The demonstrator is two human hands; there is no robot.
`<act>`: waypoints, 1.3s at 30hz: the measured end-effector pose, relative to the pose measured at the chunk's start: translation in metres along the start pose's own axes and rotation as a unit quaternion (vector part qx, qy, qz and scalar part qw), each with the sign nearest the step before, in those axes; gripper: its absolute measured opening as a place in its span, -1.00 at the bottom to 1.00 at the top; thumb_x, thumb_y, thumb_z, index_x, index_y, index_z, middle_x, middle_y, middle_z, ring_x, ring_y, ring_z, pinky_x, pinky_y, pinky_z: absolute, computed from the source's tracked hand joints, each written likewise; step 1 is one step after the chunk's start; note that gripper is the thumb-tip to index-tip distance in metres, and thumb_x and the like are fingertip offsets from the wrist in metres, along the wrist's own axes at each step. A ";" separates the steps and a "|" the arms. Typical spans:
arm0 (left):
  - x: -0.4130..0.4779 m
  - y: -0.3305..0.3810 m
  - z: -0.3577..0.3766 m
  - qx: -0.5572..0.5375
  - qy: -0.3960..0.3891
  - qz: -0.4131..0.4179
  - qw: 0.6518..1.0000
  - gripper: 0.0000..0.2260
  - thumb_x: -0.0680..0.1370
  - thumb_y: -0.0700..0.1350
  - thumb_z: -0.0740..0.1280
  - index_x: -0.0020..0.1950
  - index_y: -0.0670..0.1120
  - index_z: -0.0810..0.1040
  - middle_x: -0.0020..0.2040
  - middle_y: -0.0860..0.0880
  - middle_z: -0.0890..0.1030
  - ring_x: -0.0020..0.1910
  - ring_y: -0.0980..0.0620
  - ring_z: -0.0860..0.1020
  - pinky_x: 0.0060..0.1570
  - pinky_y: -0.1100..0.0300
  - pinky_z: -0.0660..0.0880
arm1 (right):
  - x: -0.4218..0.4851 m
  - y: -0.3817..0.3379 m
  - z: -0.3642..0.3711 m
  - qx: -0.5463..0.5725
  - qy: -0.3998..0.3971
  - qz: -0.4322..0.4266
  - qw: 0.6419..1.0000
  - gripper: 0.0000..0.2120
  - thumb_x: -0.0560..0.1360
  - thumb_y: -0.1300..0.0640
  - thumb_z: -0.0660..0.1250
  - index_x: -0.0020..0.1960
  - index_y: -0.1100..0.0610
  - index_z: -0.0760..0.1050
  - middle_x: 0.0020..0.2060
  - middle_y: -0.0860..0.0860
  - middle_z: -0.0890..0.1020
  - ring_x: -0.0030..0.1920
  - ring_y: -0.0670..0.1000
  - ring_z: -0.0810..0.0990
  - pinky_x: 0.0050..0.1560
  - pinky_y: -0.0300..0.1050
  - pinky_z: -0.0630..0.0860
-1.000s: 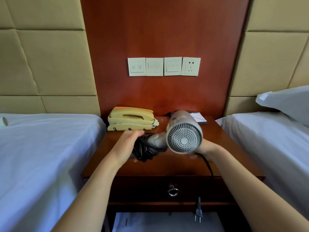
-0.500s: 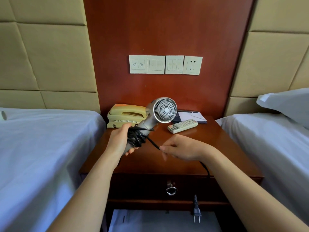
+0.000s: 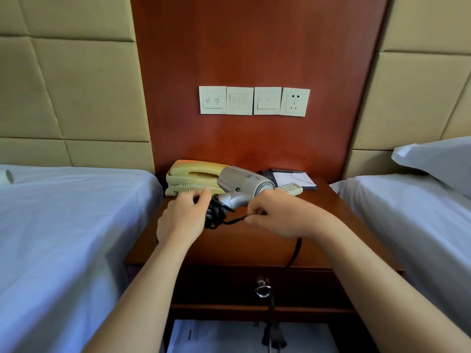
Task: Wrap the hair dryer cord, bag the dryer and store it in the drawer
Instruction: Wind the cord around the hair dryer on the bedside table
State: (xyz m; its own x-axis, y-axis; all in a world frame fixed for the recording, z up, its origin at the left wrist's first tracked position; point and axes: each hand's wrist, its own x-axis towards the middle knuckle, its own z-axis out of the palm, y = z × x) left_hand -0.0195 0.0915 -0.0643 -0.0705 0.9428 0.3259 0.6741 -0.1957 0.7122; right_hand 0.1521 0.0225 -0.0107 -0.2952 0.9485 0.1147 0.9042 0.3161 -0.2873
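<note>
I note my left hand (image 3: 182, 220) gripping the silver plastic hair dryer (image 3: 242, 186) by its handle, over coils of black cord (image 3: 216, 217), above the dark wooden bedside worktop (image 3: 254, 250). My right hand (image 3: 277, 216) pinches a loose strand beside the coil. The ring-pull wooden drawer (image 3: 224, 286) below is closed

**Hotel bedside wall between two white beds**

A reddish-brown wood wall panel (image 3: 254, 52) rises at centre. On either side are tan padded wall panels (image 3: 76, 85) divided into large squares. Three cream switch plates (image 3: 239, 100) sit in a row on the wood, with a power socket (image 3: 295, 101) at the right end. Below stands a dark wood nightstand, its glossy surface (image 3: 237, 248) catching soft light. A left bed (image 3: 63, 225) and a right bed (image 3: 407, 212), both in white sheets, flank it. The right one carries a white pillow (image 3: 438, 161).
</note>
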 end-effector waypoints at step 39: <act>-0.028 0.030 -0.005 0.106 -0.234 0.251 0.933 -0.69 0.44 0.19 0.23 -0.38 0.01 0.37 -0.45 0.02 0.35 -0.44 0.04 0.31 -0.35 0.14 0.29 | -0.006 0.079 -0.013 0.326 0.088 0.055 0.940 -0.86 0.49 0.15 0.36 -0.25 0.10 0.57 -0.49 0.02 0.33 -0.57 -0.14 0.25 -0.56 -0.30 0.20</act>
State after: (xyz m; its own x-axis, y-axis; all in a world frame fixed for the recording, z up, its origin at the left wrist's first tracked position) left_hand -0.0004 0.0583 -0.0489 0.5885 0.7714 0.2422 0.6698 -0.6329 0.3883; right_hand 0.2290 0.0414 -0.0214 -0.1043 0.9764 0.1891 0.5276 0.2155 -0.8217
